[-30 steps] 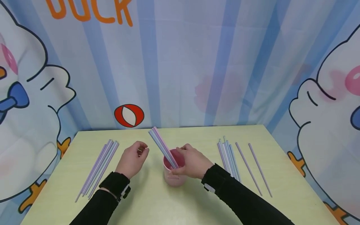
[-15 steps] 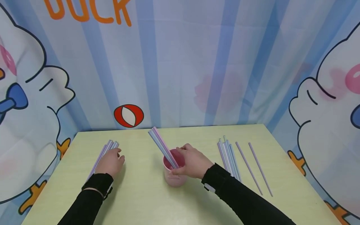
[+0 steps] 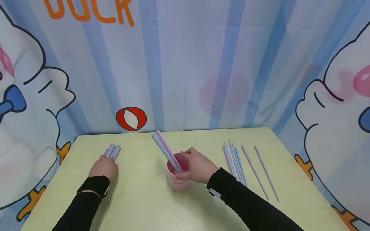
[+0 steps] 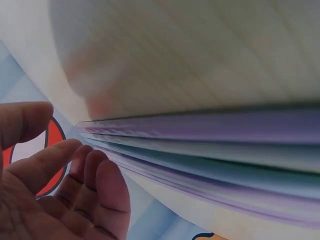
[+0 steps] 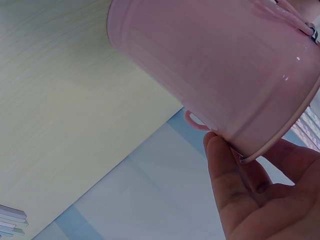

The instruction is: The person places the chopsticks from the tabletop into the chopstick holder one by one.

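The glossy pink round bucket [image 3: 179, 185] stands on the bench, its rim held by the right hand [image 3: 198, 165], fingers bent over the edge and thumb on the near side. Slim pastel pink, lilac and blue straws [image 3: 166, 151] lean to the left in the bucket; its wall hides their lower ends. To the bucket's left, the left hand [image 3: 104, 168] lies over a bundle of lilac and pale blue straws [image 3: 112, 151], covering all but the far tips; the left wrist view shows its fingers loosely bent with a gap below the thumb, beside the straws, and whether they touch is hard to tell. To the bucket's right lies another pastel bundle [image 3: 234, 162], its near end partly behind the black right sleeve [image 3: 245, 200], with two separate lilac straws [image 3: 255, 172] farther right. The bench [image 3: 138, 205] has a pale yellow top. Behind the bucket hangs blue-striped fabric [image 3: 186, 64] printed with a red-and-white ball [image 3: 131, 118], white cartoon figures [image 3: 29, 144] cropped at both sides, and orange letters [image 3: 86, 9] cut by the upper edge.
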{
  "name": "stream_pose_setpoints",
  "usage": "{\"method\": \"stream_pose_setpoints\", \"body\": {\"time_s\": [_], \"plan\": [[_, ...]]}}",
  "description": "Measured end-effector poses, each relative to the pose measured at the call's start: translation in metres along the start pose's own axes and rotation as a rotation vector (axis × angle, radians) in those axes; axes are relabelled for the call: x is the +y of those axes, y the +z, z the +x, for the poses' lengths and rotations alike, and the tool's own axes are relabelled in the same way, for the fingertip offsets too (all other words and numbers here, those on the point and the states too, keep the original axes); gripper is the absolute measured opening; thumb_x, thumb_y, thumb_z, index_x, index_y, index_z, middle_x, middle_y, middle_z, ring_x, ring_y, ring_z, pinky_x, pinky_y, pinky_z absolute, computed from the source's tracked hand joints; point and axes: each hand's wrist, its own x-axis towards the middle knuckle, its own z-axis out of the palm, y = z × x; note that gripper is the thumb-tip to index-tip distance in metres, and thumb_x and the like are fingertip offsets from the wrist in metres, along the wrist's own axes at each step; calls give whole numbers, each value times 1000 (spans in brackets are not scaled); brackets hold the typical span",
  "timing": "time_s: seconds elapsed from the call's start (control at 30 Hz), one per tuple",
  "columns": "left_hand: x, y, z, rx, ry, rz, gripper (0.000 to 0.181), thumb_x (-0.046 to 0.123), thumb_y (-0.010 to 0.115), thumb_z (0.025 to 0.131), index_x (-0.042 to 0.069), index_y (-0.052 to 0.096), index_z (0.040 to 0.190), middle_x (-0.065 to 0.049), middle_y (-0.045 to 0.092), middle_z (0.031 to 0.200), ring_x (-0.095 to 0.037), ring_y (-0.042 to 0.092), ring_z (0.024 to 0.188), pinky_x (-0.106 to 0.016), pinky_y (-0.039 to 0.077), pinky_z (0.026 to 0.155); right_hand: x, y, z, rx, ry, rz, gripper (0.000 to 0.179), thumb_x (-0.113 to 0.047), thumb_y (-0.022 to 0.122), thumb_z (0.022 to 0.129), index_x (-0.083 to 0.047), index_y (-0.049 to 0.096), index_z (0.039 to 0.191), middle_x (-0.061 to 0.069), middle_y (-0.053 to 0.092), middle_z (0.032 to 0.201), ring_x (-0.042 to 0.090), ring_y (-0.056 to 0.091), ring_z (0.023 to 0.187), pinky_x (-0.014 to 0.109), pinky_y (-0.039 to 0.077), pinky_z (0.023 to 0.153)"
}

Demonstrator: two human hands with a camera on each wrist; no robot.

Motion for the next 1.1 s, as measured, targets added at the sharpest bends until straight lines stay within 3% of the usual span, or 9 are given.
{"method": "stream_pose_setpoints", "body": {"time_s": [0.57, 0.87, 1.1], "plan": [[-1, 3, 2, -88, -80, 8, 28, 9, 56, 92, -13, 64, 108, -33, 54, 97, -41, 57, 78, -57, 52, 70, -1, -2, 0, -4, 0, -13, 77, -52, 81, 70, -9, 62, 130, 7, 56, 118, 19, 58, 96, 35, 55, 88], [1, 4, 2, -67, -42, 14, 23, 7, 60, 90, -9, 68, 103, -32, 61, 96, -40, 60, 78, -57, 52, 70, -1, -2, 0, -8, -5, -21, 78, -53, 81, 70, -9, 62, 131, 6, 56, 118, 18, 58, 96, 34, 55, 87], [9, 5, 0, -75, 2, -46, 13, 4, 65, 87, -7, 65, 92, -19, 67, 82, -31, 59, 71, -54, 52, 71, 0, -1, 0, -8, -8, -17, 77, -53, 81, 70, -10, 62, 131, 6, 56, 117, 18, 57, 95, 34, 55, 87]]}}
